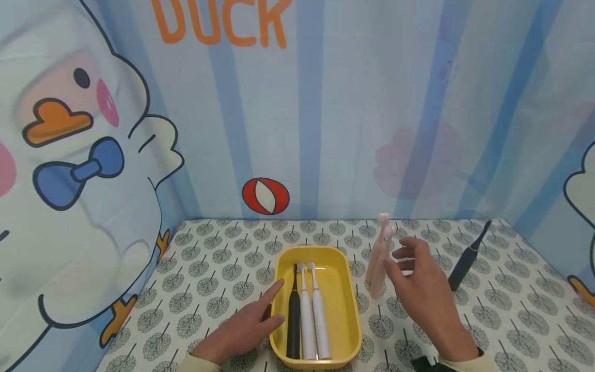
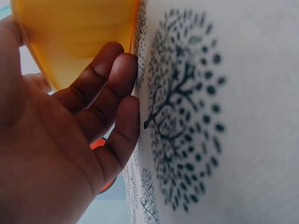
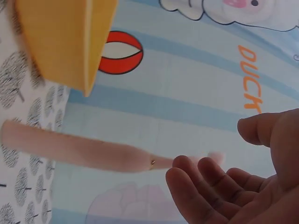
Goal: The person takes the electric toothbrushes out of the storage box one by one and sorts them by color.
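My left hand (image 1: 244,330) touches the left side of a yellow tray (image 1: 341,263), index finger and thumb at its rim. In the left wrist view, the other fingers (image 2: 100,100) lie loosely bent beside the tray's outer wall. Inside the tray, a black electric toothbrush (image 1: 294,323) and two white electric toothbrushes (image 1: 307,325) lie side by side. My right hand (image 1: 423,287), fingers apart and slightly bent, is just right of two upright pink electric toothbrushes (image 1: 380,271). Nothing is between its fingers. The right wrist view shows one pink toothbrush (image 3: 88,150) beyond the fingertips.
Another black electric toothbrush (image 1: 462,266) stands upright farther right, behind my right hand. A tree-patterned cloth (image 1: 204,284) covers the table. Behind it hangs a blue-striped curtain (image 1: 344,129) printed with a duck, a ball and lettering.
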Demonstrator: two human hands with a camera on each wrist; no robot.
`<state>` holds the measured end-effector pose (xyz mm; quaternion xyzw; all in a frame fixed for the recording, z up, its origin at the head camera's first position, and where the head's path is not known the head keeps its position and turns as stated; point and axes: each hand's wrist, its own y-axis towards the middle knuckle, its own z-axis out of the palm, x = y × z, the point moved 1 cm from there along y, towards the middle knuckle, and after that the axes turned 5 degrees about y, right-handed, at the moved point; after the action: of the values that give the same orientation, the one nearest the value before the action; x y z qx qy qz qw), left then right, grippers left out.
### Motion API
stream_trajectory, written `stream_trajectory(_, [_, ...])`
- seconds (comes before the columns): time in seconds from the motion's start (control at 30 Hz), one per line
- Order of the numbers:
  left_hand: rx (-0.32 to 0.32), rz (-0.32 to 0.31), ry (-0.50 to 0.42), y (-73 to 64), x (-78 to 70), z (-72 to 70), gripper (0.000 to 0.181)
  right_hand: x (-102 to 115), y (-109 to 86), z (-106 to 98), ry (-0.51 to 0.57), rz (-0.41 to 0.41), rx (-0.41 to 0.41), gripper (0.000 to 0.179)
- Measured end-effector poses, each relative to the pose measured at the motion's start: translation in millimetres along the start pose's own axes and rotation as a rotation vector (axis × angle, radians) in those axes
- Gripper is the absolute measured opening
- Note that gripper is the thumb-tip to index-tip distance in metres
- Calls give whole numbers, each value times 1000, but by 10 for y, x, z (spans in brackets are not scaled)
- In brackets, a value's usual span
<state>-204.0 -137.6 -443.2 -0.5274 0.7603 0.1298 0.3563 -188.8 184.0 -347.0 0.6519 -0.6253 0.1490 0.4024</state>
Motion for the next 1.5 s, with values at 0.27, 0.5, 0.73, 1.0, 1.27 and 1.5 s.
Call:
stream_trajectory(0.27, [-9, 10, 21, -13, -8, -4, 66, 228, 16, 36, 136, 11, 121, 58])
stream_trajectory(0.5, [-2, 7, 19, 1, 5, 14, 67, 416, 58, 150, 326, 64, 275, 52])
stream_trajectory(0.73, [5, -4, 14, 24, 15, 4, 67, 544, 167, 320, 545, 86, 369, 43])
stream_trajectory(1.0, [33, -13, -26, 41, 20, 11, 68, 481, 256, 645, 654, 175, 451, 43])
stream_trajectory(1.27, [45, -1, -46, 44, 53, 29, 67, 473, 316, 943, 548, 212, 594, 59])
stream_trajectory(1.5, [40, 16, -29, 49, 51, 17, 67, 521, 363, 1126, 439, 231, 659, 64])
